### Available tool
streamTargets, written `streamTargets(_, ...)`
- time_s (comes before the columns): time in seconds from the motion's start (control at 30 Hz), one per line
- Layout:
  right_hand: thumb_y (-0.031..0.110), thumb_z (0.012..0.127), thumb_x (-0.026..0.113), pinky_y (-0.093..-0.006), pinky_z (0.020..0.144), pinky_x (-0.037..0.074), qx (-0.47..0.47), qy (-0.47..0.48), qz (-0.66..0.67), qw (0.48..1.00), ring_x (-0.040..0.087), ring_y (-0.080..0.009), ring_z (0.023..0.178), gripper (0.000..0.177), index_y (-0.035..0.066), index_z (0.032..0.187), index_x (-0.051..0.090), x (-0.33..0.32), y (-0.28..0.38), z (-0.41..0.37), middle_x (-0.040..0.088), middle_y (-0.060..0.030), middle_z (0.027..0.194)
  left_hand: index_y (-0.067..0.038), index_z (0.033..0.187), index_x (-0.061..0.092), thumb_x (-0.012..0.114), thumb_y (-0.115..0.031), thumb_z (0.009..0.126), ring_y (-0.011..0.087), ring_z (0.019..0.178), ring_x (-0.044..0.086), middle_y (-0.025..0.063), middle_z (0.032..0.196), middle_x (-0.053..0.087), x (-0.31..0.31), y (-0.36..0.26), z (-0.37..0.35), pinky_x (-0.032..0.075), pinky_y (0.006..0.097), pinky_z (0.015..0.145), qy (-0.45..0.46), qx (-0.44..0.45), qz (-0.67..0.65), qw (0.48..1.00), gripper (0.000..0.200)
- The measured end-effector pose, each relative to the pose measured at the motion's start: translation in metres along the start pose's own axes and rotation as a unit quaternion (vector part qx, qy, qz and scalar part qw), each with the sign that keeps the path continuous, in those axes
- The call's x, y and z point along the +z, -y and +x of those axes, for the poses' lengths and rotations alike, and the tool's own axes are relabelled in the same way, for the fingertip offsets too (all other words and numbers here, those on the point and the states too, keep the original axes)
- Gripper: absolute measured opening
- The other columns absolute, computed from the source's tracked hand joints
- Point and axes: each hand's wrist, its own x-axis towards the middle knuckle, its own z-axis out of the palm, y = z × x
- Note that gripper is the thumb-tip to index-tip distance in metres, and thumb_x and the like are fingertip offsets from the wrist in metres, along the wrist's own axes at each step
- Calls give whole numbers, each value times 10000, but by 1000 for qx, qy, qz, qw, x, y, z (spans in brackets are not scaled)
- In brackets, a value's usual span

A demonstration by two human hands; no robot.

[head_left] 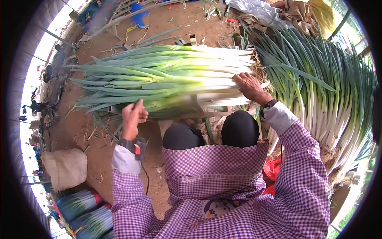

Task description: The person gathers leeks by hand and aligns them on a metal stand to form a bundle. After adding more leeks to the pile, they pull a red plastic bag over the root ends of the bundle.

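And here we are above the leeks (pixel 167 75), laid crosswise in a thick heap on a low stand (pixel 217 114) just beyond the person's knees (pixel 240 128), green tops to the left, white stems and roots to the right; the right hand (pixel 251 87) is over the white stems near the root end, fingers partly spread and bent down onto them, though whether they grip any I cannot tell; the left hand (pixel 134 117) is down at the near edge of the green leaves, fingers curled in, thumb raised, and whether a leaf is caught there I cannot tell; on the left wrist, a dark device (pixel 139 148) shows a red patch, any marking too small to read, with a cable trailing down; over to the right, a big second pile of leeks (pixel 318 87) crowds right up beside the root end; red plastic (pixel 272 169) pokes out by the right sleeve (pixel 296 139); lower left, a pale sack (pixel 64 168) sits near wrapped bundles (pixel 79 205), partly cut off by the dark rim of the view; the near stems are smeared by blur, and the heap hides most of the stand.
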Motion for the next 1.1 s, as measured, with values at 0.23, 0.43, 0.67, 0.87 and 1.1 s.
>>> streamTargets(0.23,63,824,766,-488,940,483,6,15,7,1000,597,-345,1160,492,165,1265,574,1,-1,2,595,-124,1167,-26,1113,690,759,-179,913,272,992,639,111,1089,680,64,-17,-1,499,420,881,-111,529,301,785,261)
streamTargets(0.43,69,879,693,-493,898,479,-10,-10,23,1000,598,-352,1100,374,157,1229,595,2,-4,2,595,-137,1131,-32,1254,630,716,-246,901,364,1307,497,132,1319,580,108,-39,77,342,529,1149,-48,588,420,690,422)
streamTargets(0.67,165,957,613,-488,910,477,-28,-27,31,999,584,-346,1090,265,178,1222,607,10,-8,2,588,-129,1106,-62,1191,635,689,-251,904,359,1312,488,130,1315,566,116,-19,81,337,529,1135,-68,573,432,693,348)
streamTargets(0.87,154,841,722,-451,966,531,-15,-1,188,982,680,-323,1094,436,150,1276,698,-3,-17,3,725,-155,1134,-94,1200,632,680,-258,942,352,1342,463,120,1346,544,117,-10,82,330,535,1129,-95,551,446,698,309)
streamTargets(1.1,358,760,878,-442,1023,481,11,-98,212,972,675,-327,1122,537,168,1240,727,30,-20,2,749,-118,1143,-113,1158,624,704,-254,919,333,1340,472,93,1324,550,120,-5,84,334,532,1122,-96,553,453,692,289)
